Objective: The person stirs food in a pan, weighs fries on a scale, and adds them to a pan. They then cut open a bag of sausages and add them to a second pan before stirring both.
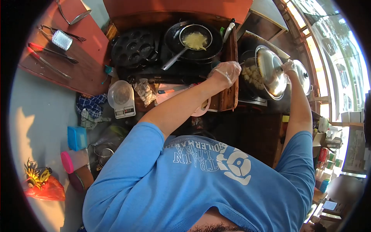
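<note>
My right hand [289,67], in a clear plastic glove, is closed on the knob of a shiny metal pot lid [269,69]. The lid is tilted up at the right side of a dark pan [247,86] holding pale, chunky pieces of food [253,76]. My left hand [228,72], also gloved, is closed at the wooden partition left of that pan; whatever it grips is hidden. Beyond it, a mesh strainer [176,58] with yellow food [194,40] in it rests over a black wok [172,33].
A round-moulded pan [133,48] stands left of the wok. Nearer me are a kitchen scale [125,111], a bag of pale pieces [145,92] and a knife [167,91]. Another lidded pot [303,77] stands far right. Tongs [50,62] and a grater [62,40] hang at left.
</note>
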Available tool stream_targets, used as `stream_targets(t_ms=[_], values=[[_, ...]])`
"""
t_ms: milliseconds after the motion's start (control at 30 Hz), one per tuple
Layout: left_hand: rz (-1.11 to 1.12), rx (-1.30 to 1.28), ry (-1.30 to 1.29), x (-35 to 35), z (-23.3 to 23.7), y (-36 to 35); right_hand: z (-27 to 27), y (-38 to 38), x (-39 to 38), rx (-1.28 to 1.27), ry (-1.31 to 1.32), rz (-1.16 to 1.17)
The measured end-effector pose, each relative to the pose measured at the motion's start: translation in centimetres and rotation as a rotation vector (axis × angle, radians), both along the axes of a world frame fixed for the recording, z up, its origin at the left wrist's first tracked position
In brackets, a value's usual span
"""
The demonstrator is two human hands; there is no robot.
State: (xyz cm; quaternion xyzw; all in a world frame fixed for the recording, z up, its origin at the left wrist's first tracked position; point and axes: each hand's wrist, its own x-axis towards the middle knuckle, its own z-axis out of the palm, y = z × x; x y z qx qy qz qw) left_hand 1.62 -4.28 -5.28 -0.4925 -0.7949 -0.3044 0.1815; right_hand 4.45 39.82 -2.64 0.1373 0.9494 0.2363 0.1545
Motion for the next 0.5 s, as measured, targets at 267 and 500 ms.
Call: stream_targets(t_ms=[267, 500], values=[[0.143, -0.199, -0.116, 0.0, 2.9, -1.7, 1.3, -4.2, -0.1, -0.162, 0.364, -0.291], [0.28, 0.014, -0.434, -1.5, 5.8, -5.2, -1.7, -3.0, -0.3, -0.276, 0.539, -0.392]])
